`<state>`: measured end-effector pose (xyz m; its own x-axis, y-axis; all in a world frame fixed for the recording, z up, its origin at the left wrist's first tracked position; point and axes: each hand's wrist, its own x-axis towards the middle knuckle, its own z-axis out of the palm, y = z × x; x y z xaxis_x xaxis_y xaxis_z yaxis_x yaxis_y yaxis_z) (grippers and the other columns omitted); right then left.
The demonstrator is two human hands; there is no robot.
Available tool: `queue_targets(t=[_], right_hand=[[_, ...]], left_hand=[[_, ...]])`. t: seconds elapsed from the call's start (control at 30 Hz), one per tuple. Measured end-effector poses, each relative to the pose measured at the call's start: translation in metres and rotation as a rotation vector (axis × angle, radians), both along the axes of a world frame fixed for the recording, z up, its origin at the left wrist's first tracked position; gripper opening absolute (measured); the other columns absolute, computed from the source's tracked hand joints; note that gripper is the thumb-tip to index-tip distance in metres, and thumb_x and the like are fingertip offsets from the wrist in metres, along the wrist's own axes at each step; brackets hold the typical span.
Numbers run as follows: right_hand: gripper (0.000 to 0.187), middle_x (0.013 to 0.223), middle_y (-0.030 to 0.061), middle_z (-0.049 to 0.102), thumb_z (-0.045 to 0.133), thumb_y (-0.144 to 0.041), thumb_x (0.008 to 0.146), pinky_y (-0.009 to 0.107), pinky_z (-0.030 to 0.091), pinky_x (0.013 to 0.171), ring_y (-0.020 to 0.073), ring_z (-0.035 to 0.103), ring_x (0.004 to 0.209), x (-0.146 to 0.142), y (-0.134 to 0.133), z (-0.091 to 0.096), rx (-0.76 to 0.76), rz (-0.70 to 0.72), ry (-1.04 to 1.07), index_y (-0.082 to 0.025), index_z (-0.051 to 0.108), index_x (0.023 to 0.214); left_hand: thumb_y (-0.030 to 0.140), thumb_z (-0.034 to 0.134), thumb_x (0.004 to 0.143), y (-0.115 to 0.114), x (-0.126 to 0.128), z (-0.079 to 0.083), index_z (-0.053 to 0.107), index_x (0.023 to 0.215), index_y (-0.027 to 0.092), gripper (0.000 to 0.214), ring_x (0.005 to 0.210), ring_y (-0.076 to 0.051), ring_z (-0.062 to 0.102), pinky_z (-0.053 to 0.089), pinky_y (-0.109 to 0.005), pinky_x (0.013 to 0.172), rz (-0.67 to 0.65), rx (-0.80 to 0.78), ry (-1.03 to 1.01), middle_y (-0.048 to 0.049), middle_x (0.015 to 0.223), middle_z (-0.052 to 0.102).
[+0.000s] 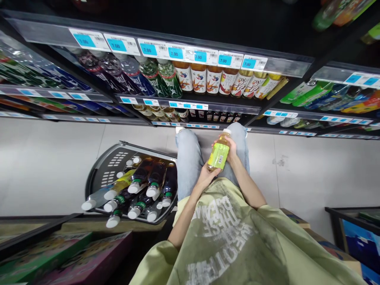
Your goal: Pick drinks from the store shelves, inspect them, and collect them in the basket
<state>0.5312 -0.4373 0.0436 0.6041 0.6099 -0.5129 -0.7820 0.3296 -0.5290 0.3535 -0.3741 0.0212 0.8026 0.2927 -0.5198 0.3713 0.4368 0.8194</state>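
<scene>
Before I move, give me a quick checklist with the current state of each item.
1. Yellow-green-labelled bottle held by both hands: ok, left hand at its base, right hand along its upper side.
2. White cap on that bottle: ok.
3. Basket in view: ok, beside the left leg.
4. Dark bottles lying tidily inside: not ok, several overlap and some caps appear to jut past the rim.
5. Small print on the held bottle's label readable: cannot tell, too small.
</scene>
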Motion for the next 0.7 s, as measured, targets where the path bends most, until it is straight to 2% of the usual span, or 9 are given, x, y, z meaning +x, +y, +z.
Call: queue_targets(t=[0.1,0.17,0.27,0.33,0.47,0.7], right_hand=[[0.030,0.076,0.0049,0.077,0.070,-0.043,0.083,0.039,0.065,0.067,0.0300,0.079,0.078,0.000,0.001,-0.001,-0.020,0.000,-0.008,-0.022,0.060,0.101],[0.030,0.076,0.0045,0.077,0.070,-0.043,0.082,0.037,0.063,0.063,0.0289,0.078,0.075,0.000,0.001,-0.002,-0.033,0.005,-0.013,-0.022,0.060,0.102],[0.031,0.076,0.0041,0.077,0.071,-0.042,0.080,0.035,0.062,0.061,0.0269,0.076,0.071,0.000,0.001,-0.004,-0.044,0.028,-0.022,-0.022,0.061,0.102],[0.033,0.076,0.0040,0.077,0.072,-0.043,0.078,0.035,0.062,0.062,0.0261,0.076,0.071,-0.001,0.001,-0.005,-0.048,0.044,-0.029,-0.022,0.061,0.101],[0.036,0.076,0.0038,0.076,0.074,-0.045,0.076,0.035,0.062,0.062,0.0264,0.076,0.071,-0.001,0.001,-0.007,-0.045,0.047,-0.045,-0.022,0.061,0.102],[0.039,0.077,0.0033,0.076,0.075,-0.047,0.073,0.035,0.062,0.061,0.0261,0.076,0.071,0.000,0.002,-0.012,-0.063,0.053,-0.041,-0.024,0.060,0.100]], left_hand=[[0.055,0.093,0.066,-0.001,-0.001,-0.003,0.063,0.118,0.016,0.071,0.094,-0.024,0.077,0.063,-0.034,0.078,0.020,0.065,-0.015,-0.0119,0.113,0.079],[0.049,0.093,0.067,-0.001,-0.002,-0.002,0.062,0.117,0.017,0.066,0.098,-0.024,0.077,0.063,-0.037,0.088,0.015,0.187,-0.015,-0.0106,0.111,0.080],[0.039,0.097,0.064,-0.001,-0.002,0.002,0.061,0.126,0.018,0.074,0.104,-0.027,0.077,0.062,-0.041,0.096,-0.011,0.409,0.014,-0.0107,0.116,0.080],[0.036,0.099,0.060,-0.001,-0.002,0.005,0.059,0.131,0.018,0.083,0.109,-0.028,0.078,0.062,-0.042,0.099,-0.029,0.490,0.038,-0.0117,0.121,0.080],[0.037,0.102,0.056,-0.001,-0.001,0.008,0.061,0.129,0.019,0.086,0.113,-0.030,0.077,0.062,-0.043,0.101,-0.065,0.558,0.068,-0.0126,0.123,0.080],[0.038,0.100,0.059,-0.002,0.000,0.006,0.060,0.127,0.019,0.080,0.110,-0.028,0.077,0.061,-0.043,0.100,-0.061,0.561,0.071,-0.0121,0.122,0.080]])
